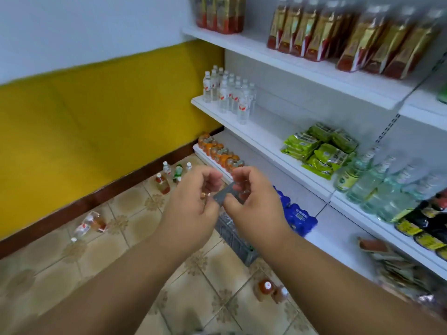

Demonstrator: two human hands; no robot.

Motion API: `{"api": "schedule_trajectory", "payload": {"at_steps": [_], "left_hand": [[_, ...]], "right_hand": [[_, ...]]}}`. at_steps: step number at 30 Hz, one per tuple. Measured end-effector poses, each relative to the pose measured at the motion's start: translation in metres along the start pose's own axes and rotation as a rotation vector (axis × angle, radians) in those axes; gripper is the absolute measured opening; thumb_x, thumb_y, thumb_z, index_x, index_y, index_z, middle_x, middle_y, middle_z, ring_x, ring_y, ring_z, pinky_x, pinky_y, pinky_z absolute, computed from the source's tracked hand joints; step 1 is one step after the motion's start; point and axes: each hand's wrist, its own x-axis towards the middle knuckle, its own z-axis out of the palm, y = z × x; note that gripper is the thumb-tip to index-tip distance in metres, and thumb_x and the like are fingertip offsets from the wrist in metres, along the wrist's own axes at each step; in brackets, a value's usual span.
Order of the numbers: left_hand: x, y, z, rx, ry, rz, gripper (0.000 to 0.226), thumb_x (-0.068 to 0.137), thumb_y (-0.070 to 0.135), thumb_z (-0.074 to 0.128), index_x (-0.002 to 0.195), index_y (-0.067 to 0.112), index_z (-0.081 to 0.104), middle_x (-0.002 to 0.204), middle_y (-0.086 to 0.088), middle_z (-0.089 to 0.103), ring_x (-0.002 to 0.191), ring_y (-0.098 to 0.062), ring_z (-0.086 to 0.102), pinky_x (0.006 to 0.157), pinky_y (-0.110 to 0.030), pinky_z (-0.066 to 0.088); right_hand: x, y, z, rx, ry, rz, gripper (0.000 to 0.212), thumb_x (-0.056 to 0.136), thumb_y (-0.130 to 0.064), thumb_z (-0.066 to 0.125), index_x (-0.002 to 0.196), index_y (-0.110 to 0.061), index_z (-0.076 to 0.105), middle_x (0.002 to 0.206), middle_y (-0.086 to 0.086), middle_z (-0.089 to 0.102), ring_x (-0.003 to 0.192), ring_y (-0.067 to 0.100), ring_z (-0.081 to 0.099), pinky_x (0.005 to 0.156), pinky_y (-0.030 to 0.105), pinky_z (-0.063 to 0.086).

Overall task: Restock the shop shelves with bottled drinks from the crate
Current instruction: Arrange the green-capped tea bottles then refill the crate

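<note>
1. Head view – hands: the left hand (193, 209) and right hand (251, 201) are raised together in mid-frame, fingers curled. A small flat grey card-like item (223, 195) is pinched between them; what it is can't be told. A ring (205, 195) is seen on a left finger.
2. Grip: both are closed narrow on the grey item – left at its lower-left end, right at its upper-right end.
3. Crate: a grey slatted crate (233, 236) is set on the tiled floor (101, 257) just beside the shelf base, mostly hidden behind the wrists. Contents can't be made out.
4. Loose bottles on floor: a small group (173, 174) is stood upright near the yellow wall (96, 122); one clear bottle (87, 224) is laid on its side further left; two amber bottles (269, 288) are stood near the right forearm.
5. Shelves (266, 139), white, at right: top – red-and-gold labelled bottles (312, 32); 2nd – clear water bottles (229, 95) at the left end, green packets (319, 148) mid-shelf, pale green bottles (377, 182) further right, blurred.
6. Lower level: orange bottles (219, 152) are lined at the back-left end, blue packs (298, 217) just beyond the right hand. Dark bottles w/ yellow labels (425, 221) are seen at far right.
</note>
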Motion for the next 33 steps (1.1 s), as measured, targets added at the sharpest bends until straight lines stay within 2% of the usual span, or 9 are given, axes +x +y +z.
{"api": "schedule_trajectory", "payload": {"at_steps": [2, 6, 9, 12, 16, 21, 26, 30, 33], "left_hand": [[0.004, -0.022, -0.022, -0.007, -0.022, -0.018, 0.039, 0.080, 0.006, 0.052, 0.108, 0.033, 0.054, 0.103, 0.013, 0.059, 0.101, -0.007, 0.060, 0.082, -0.011, 0.046], [0.022, -0.055, -0.060, -0.031, -0.075, -0.033, 0.042, 0.083, -0.003, 0.056, 0.109, 0.030, 0.055, 0.103, 0.011, 0.059, 0.100, -0.005, 0.059, 0.082, -0.011, 0.046], [0.038, -0.066, -0.067, -0.073, -0.110, -0.004, 0.043, 0.084, -0.001, 0.053, 0.109, 0.033, 0.054, 0.105, 0.010, 0.058, 0.102, -0.004, 0.058, 0.082, -0.010, 0.045], [0.058, -0.079, -0.059, -0.108, -0.137, -0.021, 0.048, 0.084, -0.003, 0.053, 0.106, 0.040, 0.052, 0.105, 0.012, 0.058, 0.102, -0.003, 0.058, 0.084, -0.012, 0.047], [0.086, -0.098, -0.034, -0.104, -0.179, -0.013, 0.049, 0.081, -0.004, 0.053, 0.104, 0.039, 0.053, 0.102, 0.014, 0.058, 0.101, -0.003, 0.058, 0.082, -0.008, 0.044], [0.135, -0.130, -0.001, -0.077, -0.262, -0.032, 0.045, 0.080, -0.006, 0.055, 0.107, 0.030, 0.055, 0.101, 0.008, 0.058, 0.099, -0.006, 0.058, 0.082, -0.010, 0.046], [0.196, -0.164, 0.048, -0.053, -0.342, -0.051, 0.053, 0.080, -0.007, 0.054, 0.096, 0.043, 0.049, 0.096, 0.010, 0.057, 0.096, -0.003, 0.055, 0.079, -0.007, 0.045], [0.236, -0.217, 0.108, -0.065, -0.484, -0.168, 0.054, 0.084, -0.008, 0.056, 0.096, 0.043, 0.046, 0.096, 0.015, 0.055, 0.096, 0.001, 0.054, 0.076, -0.007, 0.042], [0.253, -0.257, 0.150, -0.091, -0.565, -0.255, 0.048, 0.087, -0.005, 0.056, 0.096, 0.041, 0.048, 0.095, 0.016, 0.056, 0.091, 0.001, 0.057, 0.075, -0.009, 0.043]], "right_hand": [[0.005, -0.009, 0.029, 0.001, -0.012, 0.004, 0.041, 0.082, -0.015, 0.072, 0.107, -0.041, 0.051, 0.107, -0.012, 0.057, 0.094, 0.002, 0.059, 0.079, 0.027, 0.055], [0.025, -0.023, 0.066, -0.004, 0.048, 0.041, 0.041, 0.082, -0.012, 0.071, 0.106, -0.040, 0.052, 0.104, -0.011, 0.058, 0.091, 0.002, 0.059, 0.073, 0.023, 0.052], [0.040, -0.022, 0.075, -0.028, 0.086, 0.076, 0.038, 0.082, -0.011, 0.070, 0.110, -0.033, 0.057, 0.102, -0.009, 0.060, 0.088, 0.004, 0.060, 0.071, 0.024, 0.053], [0.056, -0.017, 0.079, -0.042, 0.111, 0.067, 0.037, 0.080, -0.012, 0.069, 0.110, -0.030, 0.058, 0.101, -0.006, 0.061, 0.088, 0.006, 0.060, 0.073, 0.020, 0.049], [0.085, 0.005, 0.075, -0.060, 0.134, 0.101, 0.036, 0.077, -0.019, 0.065, 0.103, -0.040, 0.053, 0.096, -0.013, 0.060, 0.084, -0.003, 0.058, 0.068, 0.006, 0.040], [0.140, 0.054, 0.073, -0.066, 0.101, 0.189, 0.034, 0.081, -0.014, 0.068, 0.103, -0.037, 0.055, 0.093, -0.011, 0.059, 0.082, 0.002, 0.058, 0.066, 0.010, 0.039], [0.201, 0.111, 0.091, -0.087, 0.036, 0.239, 0.029, 0.084, -0.012, 0.068, 0.106, -0.027, 0.057, 0.092, -0.003, 0.059, 0.079, 0.008, 0.057, 0.062, 0.015, 0.040], [0.239, 0.173, 0.113, -0.105, 0.096, 0.326, 0.028, 0.084, -0.006, 0.067, 0.105, -0.022, 0.058, 0.094, 0.000, 0.059, 0.081, 0.010, 0.056, 0.069, 0.018, 0.045], [0.255, 0.217, 0.126, -0.115, 0.152, 0.435, 0.029, 0.084, -0.010, 0.068, 0.105, -0.026, 0.058, 0.094, -0.006, 0.058, 0.081, 0.004, 0.054, 0.069, 0.014, 0.042]]}}
